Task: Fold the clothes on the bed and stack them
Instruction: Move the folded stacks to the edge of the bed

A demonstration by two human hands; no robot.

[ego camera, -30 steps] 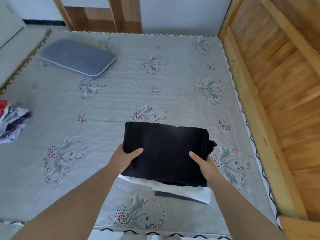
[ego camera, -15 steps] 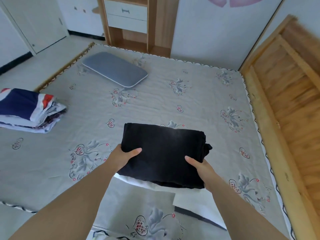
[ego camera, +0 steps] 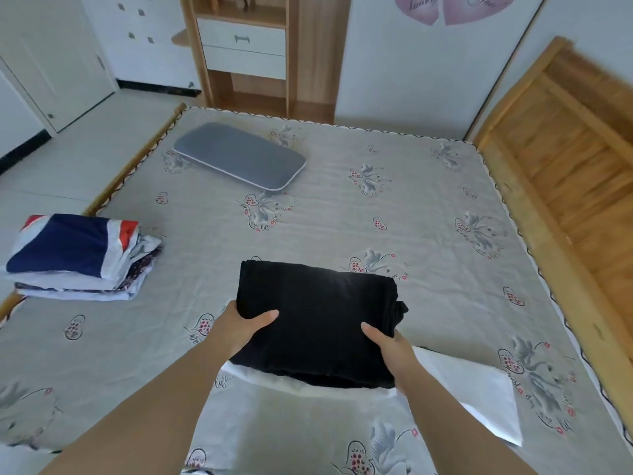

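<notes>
Both hands clamp the folded black garment point(ego camera: 318, 320), left hand point(ego camera: 239, 325) on its 9 o'clock edge, right hand point(ego camera: 390, 347) at 4 o'clock, long axis running 9-to-3; target stack of folded clothes point(ego camera: 78, 258) sits well apart at 10 o'clock, nearer the left hand.

folded black garment point(ego camera: 318, 310) — held above bed point(ego camera: 411, 234)
</notes>
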